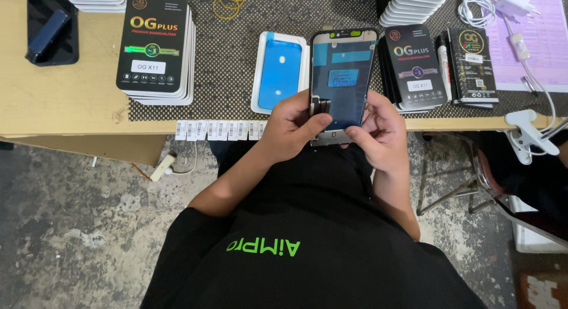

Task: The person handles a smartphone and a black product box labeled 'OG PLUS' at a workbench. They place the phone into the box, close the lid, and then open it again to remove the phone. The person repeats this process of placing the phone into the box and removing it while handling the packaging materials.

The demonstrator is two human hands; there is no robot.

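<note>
A black phone screen panel (342,72) with a glossy face is held upright over the table's front edge. My left hand (293,126) grips its lower left side, thumb lying across the bottom of the glass. My right hand (380,130) holds the lower right side, thumb at the bottom edge by the flex cables. Behind the panel lies a white tray (258,78) holding a blue adhesive sheet (280,72).
Stacks of black flat boxes stand at the left (155,45) and at the right (415,66) on a dotted mat (236,48). White trays (414,4) are stacked at the back. A strip of white labels (219,130) hangs on the table edge. A white clamp (529,131) sits at right.
</note>
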